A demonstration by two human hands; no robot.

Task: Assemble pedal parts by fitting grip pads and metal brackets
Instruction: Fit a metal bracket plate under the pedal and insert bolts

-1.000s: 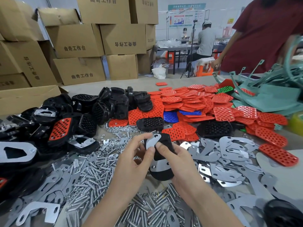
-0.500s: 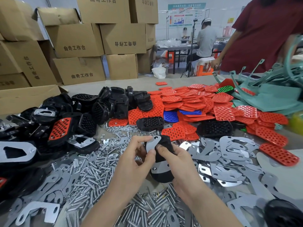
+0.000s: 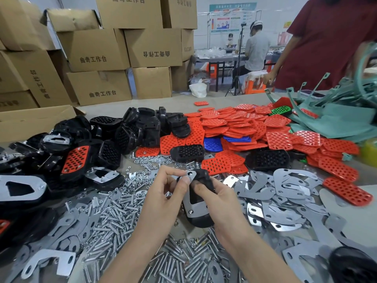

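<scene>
Little changed from half a second ago: black pedal body (image 3: 199, 218) still held at the middle of the table (image 3: 173, 105), toward its front edge, among loose bolts (image 3: 114, 213). Left hand (image 3: 163, 193) pinching the upper tip of the metal bracket (image 3: 193, 208) laid on the pedal's back; right hand (image 3: 220, 199) curled round the pedal's right side. Pedal's tread face turned away, unseen; unclear whether lifted or resting. Cropped at right edge: person in maroon shirt (image 3: 326, 37).
</scene>
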